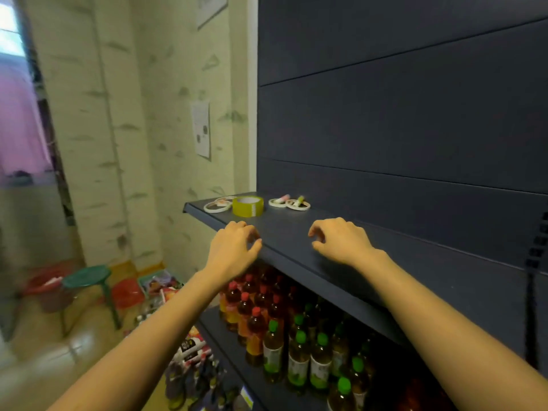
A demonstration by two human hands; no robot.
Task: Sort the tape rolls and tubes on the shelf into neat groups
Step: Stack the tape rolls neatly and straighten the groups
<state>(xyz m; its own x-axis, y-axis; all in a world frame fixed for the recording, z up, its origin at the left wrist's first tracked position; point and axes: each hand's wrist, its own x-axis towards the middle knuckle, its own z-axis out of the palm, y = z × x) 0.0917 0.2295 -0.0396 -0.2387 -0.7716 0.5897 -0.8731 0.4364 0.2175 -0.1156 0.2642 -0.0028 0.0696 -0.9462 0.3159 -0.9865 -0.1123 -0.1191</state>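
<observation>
Tape rolls [217,206] and tubes [300,199] lie on the shelf [385,256] just beyond loosely curled, empty fingers: the yellow roll [248,206] straight ahead of the left hand [234,247], the tubes ahead-left of the right hand [341,240], slanting away rightward.

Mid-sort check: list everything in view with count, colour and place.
wide tape roll: one, yellow-green, top shelf near its left end
thin tape rolls: four, white, two left of the wide roll, two right
tubes: two, pink-tipped and green-tipped, by the right pair of rolls
shelf: one, dark blue, ahead
bottles: many, red and green caps, lower shelf
stool: one, green, floor at left
left hand: one, loosely curled, empty, at shelf edge
right hand: one, loosely curled, empty, over shelf
</observation>
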